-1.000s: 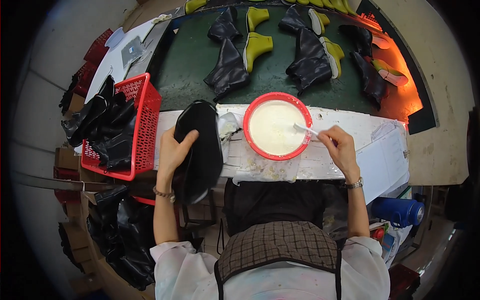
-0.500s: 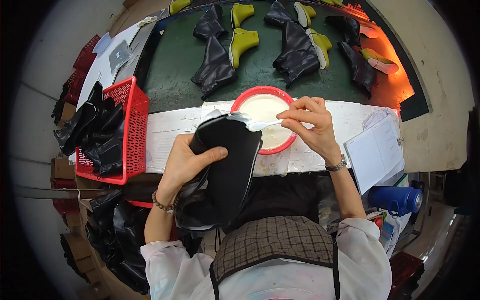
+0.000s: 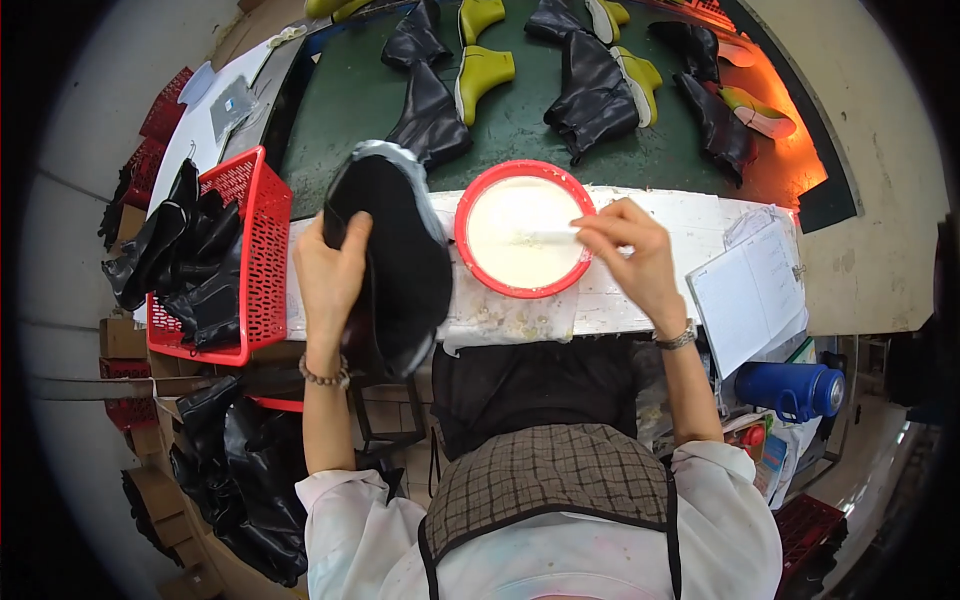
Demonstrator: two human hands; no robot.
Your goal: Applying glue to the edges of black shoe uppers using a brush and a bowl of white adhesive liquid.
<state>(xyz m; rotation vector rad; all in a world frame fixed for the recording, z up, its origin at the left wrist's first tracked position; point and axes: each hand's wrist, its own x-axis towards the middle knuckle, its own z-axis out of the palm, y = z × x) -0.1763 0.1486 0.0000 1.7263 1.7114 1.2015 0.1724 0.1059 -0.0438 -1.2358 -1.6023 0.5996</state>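
Boot upper point(image 3: 400, 260) gripped in left hand point(image 3: 328, 272), seemingly.

Red basket point(image 3: 250, 260) blocked the bench's left; clipboard point(image 3: 755, 290) crowded right; conveyor point(image 3: 520, 120) beyond was packed w/ boots point(image 3: 590, 90).

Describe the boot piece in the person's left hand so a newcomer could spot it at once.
Start at the white workbench in front of the person, then go left of the red bowl of white paste. The black boot upper is gripped by the left hand; unlike the boots on the green belt, it is raised above the bench.
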